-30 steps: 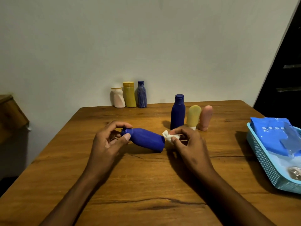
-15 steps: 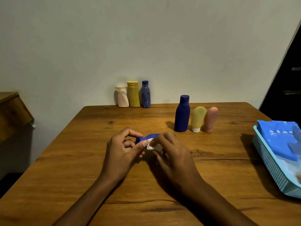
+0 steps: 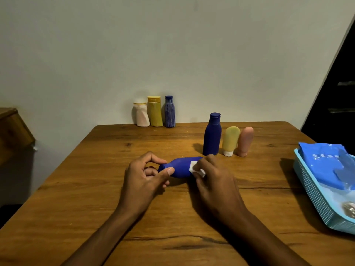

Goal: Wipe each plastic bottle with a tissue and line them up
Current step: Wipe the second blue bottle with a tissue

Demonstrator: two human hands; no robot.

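A blue bottle (image 3: 181, 167) lies on its side near the middle of the wooden tabletop (image 3: 96, 189), its cap end pointing toward the person's left. The left hand (image 3: 143, 177) grasps that cap end, thumb and forefinger curled around the neck. The right hand (image 3: 213, 181) pinches a small folded white tissue (image 3: 194, 167) and presses it against the wider end of the bottle's body; part of the tissue also shows between the fingers lower down. Whether the bottle rests fully on the wood or is lifted slightly is hard to judge from this angle.

Just beyond the right hand stand three bottles in a close row: a tall dark blue bottle (image 3: 212, 134) upright, a yellow tube (image 3: 230, 140) standing on its white cap, and a pink tube (image 3: 245, 141) just beside it (the two tubes appear to touch).

At the far edge of the tabletop, against the wall (image 3: 172, 45), stand three more side by side: a white bottle (image 3: 141, 115), a yellow bottle (image 3: 154, 112), and a striped blue bottle (image 3: 169, 112).

At the right edge sits a light blue perforated basket (image 3: 315, 191) holding a blue plastic packet (image 3: 326, 162). A wooden piece of furniture (image 3: 13, 131) shows at the far left.
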